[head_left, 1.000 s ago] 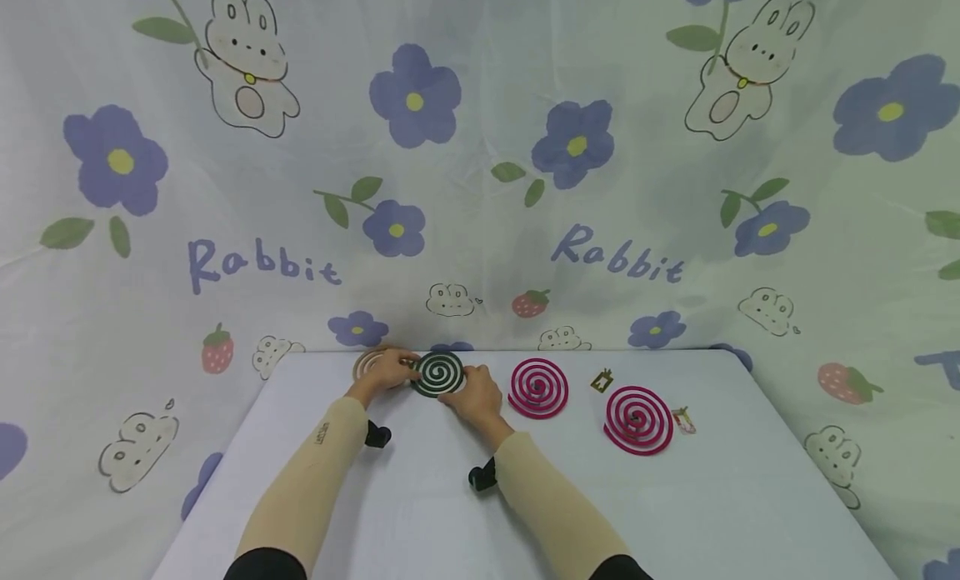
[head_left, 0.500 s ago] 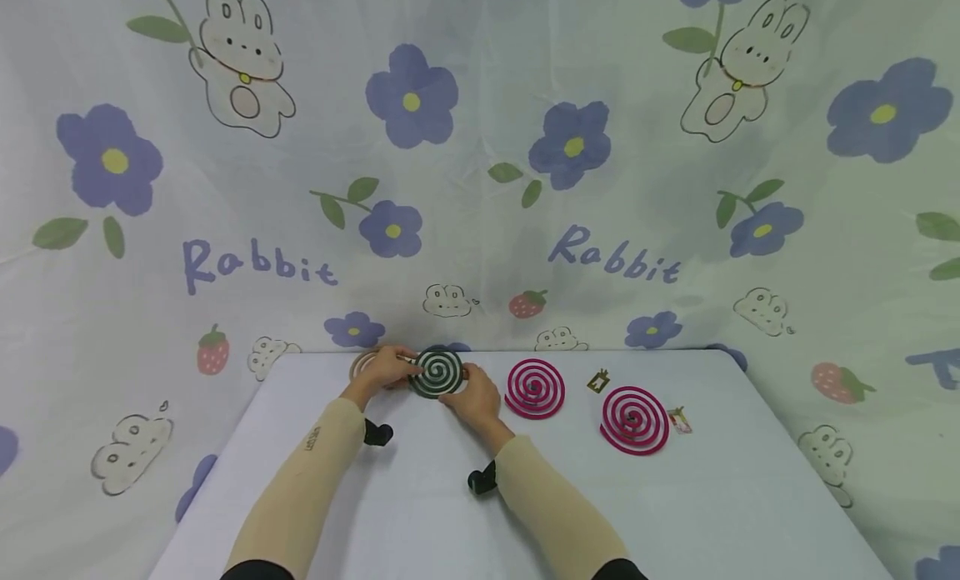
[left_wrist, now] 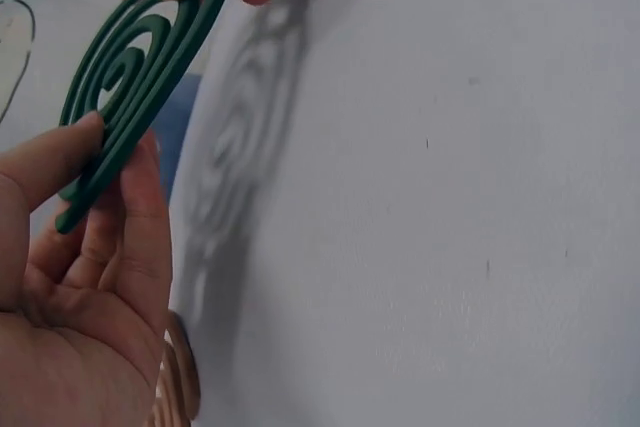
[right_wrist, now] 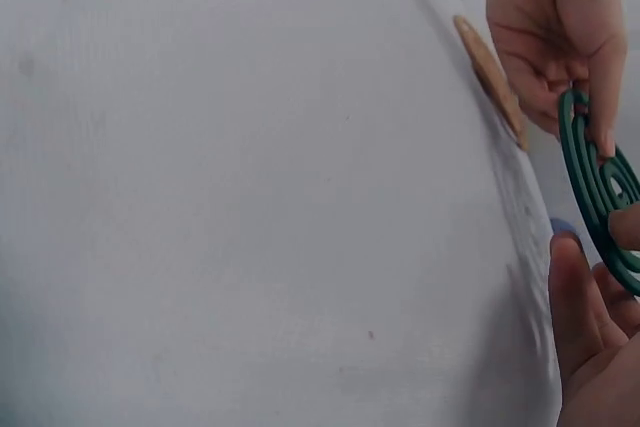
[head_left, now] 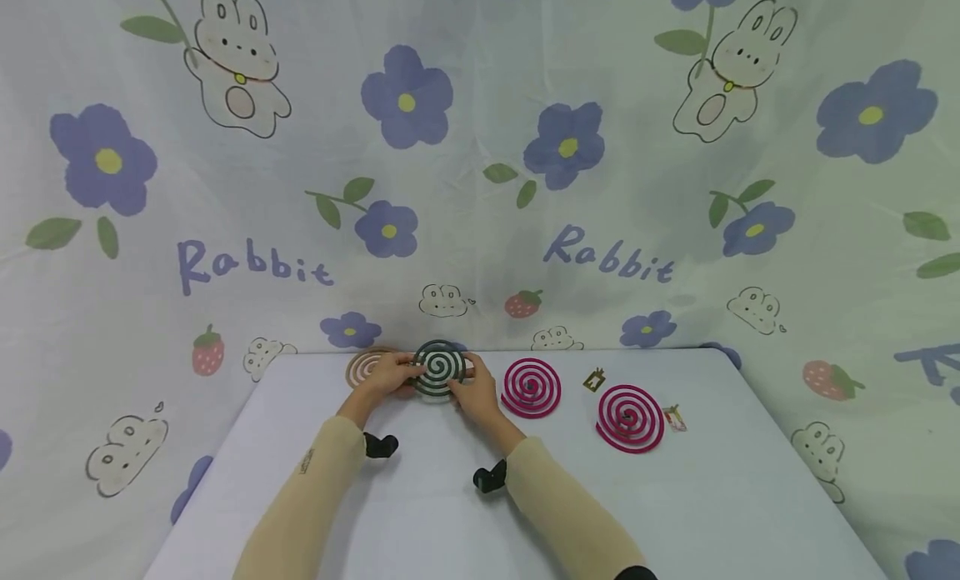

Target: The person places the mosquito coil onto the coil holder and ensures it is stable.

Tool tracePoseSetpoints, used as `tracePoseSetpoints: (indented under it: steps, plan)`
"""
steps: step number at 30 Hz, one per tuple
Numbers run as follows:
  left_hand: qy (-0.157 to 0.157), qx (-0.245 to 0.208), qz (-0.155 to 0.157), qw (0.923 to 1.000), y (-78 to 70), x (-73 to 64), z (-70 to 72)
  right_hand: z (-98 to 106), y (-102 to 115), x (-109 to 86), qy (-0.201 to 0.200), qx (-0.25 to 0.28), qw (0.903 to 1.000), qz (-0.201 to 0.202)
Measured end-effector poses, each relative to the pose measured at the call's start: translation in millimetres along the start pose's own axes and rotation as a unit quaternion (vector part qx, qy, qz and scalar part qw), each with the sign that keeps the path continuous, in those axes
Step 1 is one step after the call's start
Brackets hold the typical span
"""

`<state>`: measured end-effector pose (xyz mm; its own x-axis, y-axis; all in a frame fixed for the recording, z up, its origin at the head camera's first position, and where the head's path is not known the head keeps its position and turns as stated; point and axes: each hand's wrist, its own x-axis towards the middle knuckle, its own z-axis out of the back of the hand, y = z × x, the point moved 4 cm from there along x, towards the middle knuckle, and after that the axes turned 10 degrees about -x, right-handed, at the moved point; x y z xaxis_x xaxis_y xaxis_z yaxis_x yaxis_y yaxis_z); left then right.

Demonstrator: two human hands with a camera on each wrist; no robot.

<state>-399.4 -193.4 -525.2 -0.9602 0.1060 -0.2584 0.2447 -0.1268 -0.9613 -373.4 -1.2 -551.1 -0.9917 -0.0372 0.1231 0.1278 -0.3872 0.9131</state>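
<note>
A dark green mosquito coil (head_left: 439,369) is held off the table near its back edge, tilted up, with its spiral towards the head camera. My left hand (head_left: 390,377) pinches its left side, thumb in front and fingers behind, as the left wrist view shows. On the opposite side my right hand (head_left: 477,394) also pinches the green coil (right_wrist: 590,172), its thumb on the front face. Below the coil, its spiral shadow (left_wrist: 245,127) falls on the white surface. A tan coil (head_left: 362,367) lies just left of it, partly hidden behind my left hand.
Two magenta coils (head_left: 531,388) (head_left: 631,419) lie to the right on the white table (head_left: 420,513). Beside them are a small gold-coloured metal piece (head_left: 594,380) and another small piece, reddish and pale (head_left: 675,419). A curtain printed with rabbits and flowers (head_left: 480,147) hangs behind the table.
The green coil has risen slightly and tilted more upright between both hands. The right hand's fingers have shifted up behind its edge. The whole head view has drifted slightly.
</note>
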Motion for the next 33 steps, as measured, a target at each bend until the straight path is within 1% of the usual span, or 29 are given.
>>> tracePoseSetpoints:
  steps: [2, 4, 6, 12, 16, 21, 24, 29, 33]
  plan:
    - [0.006, -0.012, -0.002, 0.9999, -1.7, -1.6, -1.3, 1.1, 2.8, -0.8, 0.006, 0.033, 0.9994, -0.007]
    - [0.007, -0.024, 0.0, 0.9997, -2.5, -3.0, -1.6, 2.2, 5.9, -2.2, 0.008, 0.052, 0.9986, -0.007]
    - [0.007, -0.026, -0.002, 0.9996, -3.0, -4.6, -1.5, 3.2, 8.4, -3.4, 0.009, 0.069, 0.9975, -0.011]
    - [0.011, -0.038, -0.02, 0.999, -1.1, -10.8, -1.9, 6.3, 13.9, -9.0, 0.011, 0.086, 0.9961, -0.019]
    - [0.01, -0.054, -0.025, 0.9982, 2.5, -16.1, -2.7, 9.1, 17.7, -13.9, 0.015, 0.096, 0.9952, -0.017]
    - [0.008, -0.073, -0.029, 0.9969, 6.8, -22.1, -4.8, 12.7, 21.1, -19.9, 0.02, 0.099, 0.9946, -0.025]
    - [0.012, -0.092, -0.03, 0.9952, 7.9, -26.1, -7.1, 14.1, 21.4, -22.3, 0.022, 0.104, 0.9938, -0.031]
    - [0.029, -0.123, -0.037, 0.9913, 9.4, -32.0, -11.4, 14.5, 18.6, -24.0, 0.023, 0.119, 0.9918, -0.039]
    - [0.028, -0.135, -0.044, 0.9895, 10.2, -36.3, -14.6, 16.8, 19.0, -26.3, 0.021, 0.12, 0.9918, -0.037]
